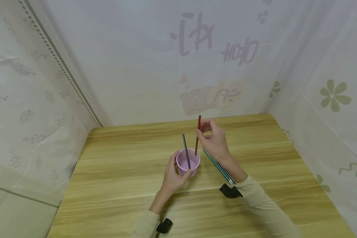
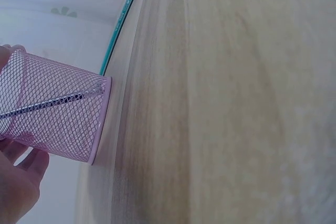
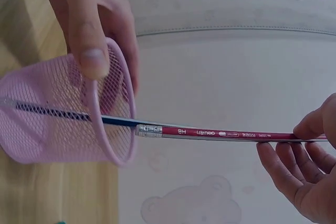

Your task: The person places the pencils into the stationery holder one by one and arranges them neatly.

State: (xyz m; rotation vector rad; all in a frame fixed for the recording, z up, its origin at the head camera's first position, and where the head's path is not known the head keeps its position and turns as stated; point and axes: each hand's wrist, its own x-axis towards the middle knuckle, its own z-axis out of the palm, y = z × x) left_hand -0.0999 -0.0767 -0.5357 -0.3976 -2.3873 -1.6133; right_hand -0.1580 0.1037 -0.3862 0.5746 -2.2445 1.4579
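Observation:
A pink mesh pencil cup (image 1: 181, 170) stands upright on the wooden table, gripped around its side and rim by my left hand (image 1: 173, 177). Inside it leans a dark pencil (image 1: 184, 145), seen through the mesh in the left wrist view. My right hand (image 1: 215, 140) pinches a red pencil (image 1: 199, 122) between thumb and fingers, near its upper part. Its silver ferrule and eraser end (image 3: 149, 130) points down, right at the cup's rim (image 3: 126, 77). Beneath my right forearm lie a green pencil (image 1: 214, 162) and a dark one, side by side.
The wooden table (image 1: 122, 158) reaches back to a pale printed curtain (image 1: 137, 82). Patterned curtains also hang at left and right. A black wrist strap (image 1: 230, 191) sits at the right sleeve, another black strap (image 1: 165, 226) at the left.

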